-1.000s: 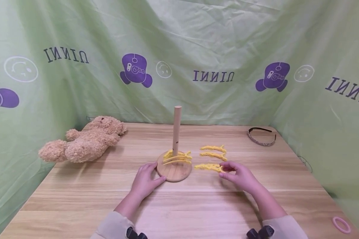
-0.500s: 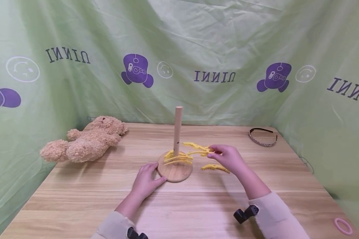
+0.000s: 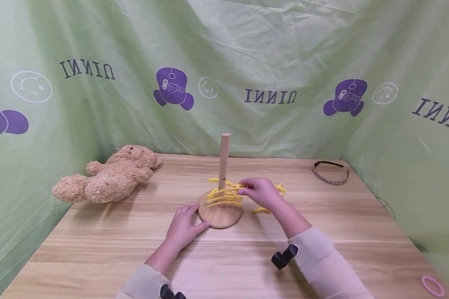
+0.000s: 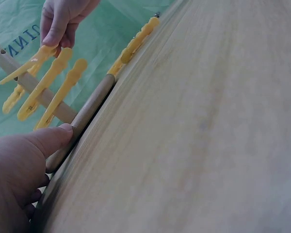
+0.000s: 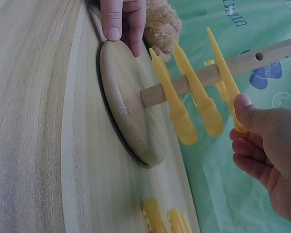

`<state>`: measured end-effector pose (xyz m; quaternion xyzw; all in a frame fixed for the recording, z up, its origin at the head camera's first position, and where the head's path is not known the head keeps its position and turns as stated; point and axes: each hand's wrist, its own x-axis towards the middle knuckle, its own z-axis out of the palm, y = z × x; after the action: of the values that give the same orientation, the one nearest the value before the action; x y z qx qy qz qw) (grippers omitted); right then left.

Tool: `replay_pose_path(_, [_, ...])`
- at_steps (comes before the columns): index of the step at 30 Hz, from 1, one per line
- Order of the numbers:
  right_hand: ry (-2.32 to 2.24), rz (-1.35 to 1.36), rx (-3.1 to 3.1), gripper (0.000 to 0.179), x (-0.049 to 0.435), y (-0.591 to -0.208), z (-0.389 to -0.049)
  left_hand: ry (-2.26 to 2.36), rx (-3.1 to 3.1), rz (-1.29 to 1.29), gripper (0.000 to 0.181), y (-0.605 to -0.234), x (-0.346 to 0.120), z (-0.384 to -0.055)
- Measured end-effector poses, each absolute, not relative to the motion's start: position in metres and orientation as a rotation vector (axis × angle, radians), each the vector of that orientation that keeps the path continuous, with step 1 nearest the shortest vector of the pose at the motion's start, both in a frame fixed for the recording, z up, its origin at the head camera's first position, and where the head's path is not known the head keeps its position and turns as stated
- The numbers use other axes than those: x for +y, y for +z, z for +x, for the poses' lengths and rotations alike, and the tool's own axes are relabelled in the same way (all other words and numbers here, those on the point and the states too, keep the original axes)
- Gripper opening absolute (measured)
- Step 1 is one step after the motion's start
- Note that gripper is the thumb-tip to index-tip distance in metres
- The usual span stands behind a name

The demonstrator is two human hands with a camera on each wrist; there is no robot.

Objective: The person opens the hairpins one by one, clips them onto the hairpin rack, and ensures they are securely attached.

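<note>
A wooden stand has a round base (image 3: 221, 218) and an upright post (image 3: 225, 155). My left hand (image 3: 182, 226) grips the base's left rim, the thumb at the front and the fingers farther back. Two yellow alligator hair clips (image 5: 199, 92) are clamped across the lower post, one above the other. Just above them, my right hand (image 3: 260, 193) pinches a third yellow hair clip (image 5: 222, 68) at its tail end, its legs spread on either side of the post. More yellow clips (image 3: 262, 210) lie on the table to the right, partly hidden by my right hand and forearm.
A fluffy brown teddy bear (image 3: 116, 178) lies at the left of the wooden table (image 3: 217, 265). Toward the back right is a glittery headband (image 3: 331, 180), and a pink ring (image 3: 432, 286) lies near the front right corner. Green printed curtain (image 3: 284, 54) surrounds the table.
My right hand has lifted a yellow clip from the table and carried it left to the post, above the two clamped clips. My left hand stays at the base.
</note>
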<state>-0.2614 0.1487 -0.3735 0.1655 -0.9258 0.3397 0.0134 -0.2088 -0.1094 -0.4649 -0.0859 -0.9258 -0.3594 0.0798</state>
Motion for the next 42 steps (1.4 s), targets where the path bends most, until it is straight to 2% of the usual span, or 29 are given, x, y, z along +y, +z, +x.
replay_pose_path(15, [1.024, 0.610, -2.885, 0.030, 0.144, -0.374, -0.262, -1.069, -2.761, -0.264, 0.068, -0.464, -0.110, -0.209])
replay_pose_path(28, [1.015, 0.651, -2.917, 0.042, 0.149, -0.377, -0.259, -1.072, -2.769, -0.256, 0.068, -0.464, -0.108, -0.207])
replay_pose_path(37, [1.036, 0.648, -2.907, 0.057, 0.157, -0.380, -0.257, -1.065, -2.761, -0.265, 0.067, -0.464, -0.109, -0.207])
replay_pose_path(42, [1.022, 0.627, -2.875, 0.056, 0.166, -0.381, -0.252, -1.070, -2.761, -0.263, 0.067, -0.465, -0.109, -0.208])
